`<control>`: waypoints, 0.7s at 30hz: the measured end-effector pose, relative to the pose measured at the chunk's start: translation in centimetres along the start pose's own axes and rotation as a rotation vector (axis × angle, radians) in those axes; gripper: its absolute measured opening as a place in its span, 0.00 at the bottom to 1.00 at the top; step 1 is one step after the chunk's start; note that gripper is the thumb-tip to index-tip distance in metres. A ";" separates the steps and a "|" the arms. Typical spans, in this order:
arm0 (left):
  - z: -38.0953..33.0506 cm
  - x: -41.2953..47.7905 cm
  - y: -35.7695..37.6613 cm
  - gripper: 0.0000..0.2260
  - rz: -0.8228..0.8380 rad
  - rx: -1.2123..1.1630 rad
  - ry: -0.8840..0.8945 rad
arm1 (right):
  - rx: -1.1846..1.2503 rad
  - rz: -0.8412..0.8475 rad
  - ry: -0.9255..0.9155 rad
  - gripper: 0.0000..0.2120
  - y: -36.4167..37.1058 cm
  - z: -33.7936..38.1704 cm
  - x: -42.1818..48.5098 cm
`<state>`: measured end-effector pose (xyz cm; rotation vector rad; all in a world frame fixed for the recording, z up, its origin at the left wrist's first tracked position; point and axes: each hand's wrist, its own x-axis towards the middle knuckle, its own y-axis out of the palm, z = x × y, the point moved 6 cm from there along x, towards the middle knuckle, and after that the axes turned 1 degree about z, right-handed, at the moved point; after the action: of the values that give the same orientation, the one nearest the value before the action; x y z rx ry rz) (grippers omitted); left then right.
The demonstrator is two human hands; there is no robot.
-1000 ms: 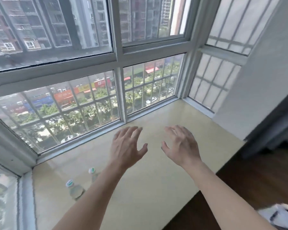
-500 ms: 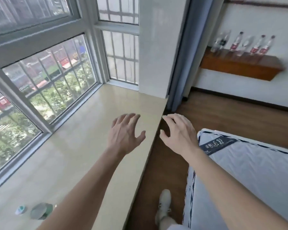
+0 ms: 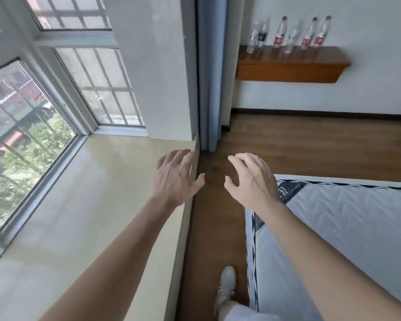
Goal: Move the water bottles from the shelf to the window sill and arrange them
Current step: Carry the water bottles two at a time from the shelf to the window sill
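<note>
water bottles (image 3: 292, 34) stand in a row on the shelf (image 3: 289, 69) at one o'clock. window sill (image 3: 83, 205) lies at nine, mattress (image 3: 347, 239) at four, floor (image 3: 299, 147) between them.

Wooden wall shelf (image 3: 289, 70) at upper right carries a row of upright water bottles (image 3: 279, 34), several with red labels. Beige window sill (image 3: 79, 205) bare in view. Mattress (image 3: 357, 228) sits on wood floor (image 3: 310, 144).

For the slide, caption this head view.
Both empty hands, left hand and right hand, extend toward water bottles on the wooden shelf.
</note>
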<state>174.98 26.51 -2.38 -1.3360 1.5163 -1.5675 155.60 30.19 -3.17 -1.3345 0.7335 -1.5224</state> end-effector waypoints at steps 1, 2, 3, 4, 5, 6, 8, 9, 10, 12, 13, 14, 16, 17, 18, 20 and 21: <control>-0.4 2.1 0.5 0.28 -0.003 0.000 0.008 | -0.003 0.000 0.007 0.21 0.4 -1.2 1.6; -0.7 4.2 1.0 0.28 -0.009 -0.002 0.016 | -0.003 0.003 0.014 0.20 0.7 -2.5 3.2; -1.1 6.2 1.5 0.28 -0.014 -0.005 0.020 | 0.000 0.008 0.019 0.20 1.0 -3.8 4.8; -1.4 8.2 1.8 0.27 -0.015 -0.010 0.020 | 0.003 0.011 0.021 0.20 1.2 -5.0 6.4; -1.8 10.2 2.2 0.27 -0.015 -0.016 0.018 | 0.003 0.014 0.020 0.20 1.3 -6.2 7.9; -2.1 12.1 2.5 0.27 -0.017 -0.023 0.018 | -0.002 0.016 0.016 0.21 1.4 -7.3 9.4; -2.8 15.5 3.1 0.25 -0.034 -0.035 0.021 | -0.014 0.006 0.012 0.21 1.6 -9.5 12.1; -3.1 17.0 3.4 0.25 -0.040 -0.035 0.027 | -0.017 -0.004 0.018 0.21 1.8 -10.6 13.4; -3.4 18.4 3.7 0.25 -0.041 -0.031 0.034 | -0.018 -0.016 0.029 0.21 1.9 -11.6 14.5; -4.0 20.9 4.4 0.26 -0.029 -0.022 0.046 | -0.022 -0.033 0.047 0.20 2.2 -13.3 16.5; -4.2 22.1 4.8 0.27 -0.024 -0.019 0.051 | -0.031 -0.037 0.049 0.20 2.4 -14.1 17.4; -4.4 23.3 5.2 0.27 -0.021 -0.019 0.056 | -0.041 -0.039 0.050 0.20 2.6 -14.8 18.2; -4.7 25.6 6.0 0.27 -0.018 -0.025 0.065 | -0.041 -0.046 0.056 0.20 3.1 -16.3 19.8; -4.8 26.7 6.4 0.27 -0.022 -0.031 0.071 | -0.037 -0.051 0.063 0.20 3.4 -16.9 20.7; -5.0 27.9 6.8 0.27 -0.029 -0.036 0.078 | -0.036 -0.052 0.069 0.20 3.8 -17.7 21.5; -5.2 30.3 7.6 0.26 -0.034 -0.043 0.093 | -0.043 -0.041 0.082 0.21 4.7 -19.0 23.3; -5.2 31.7 8.1 0.26 -0.030 -0.041 0.098 | -0.042 -0.040 0.090 0.21 5.2 -19.7 24.3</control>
<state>157.77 -1.74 -1.13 -1.3277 1.6024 -1.6509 139.06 3.13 -2.68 -1.3257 0.8039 -1.6153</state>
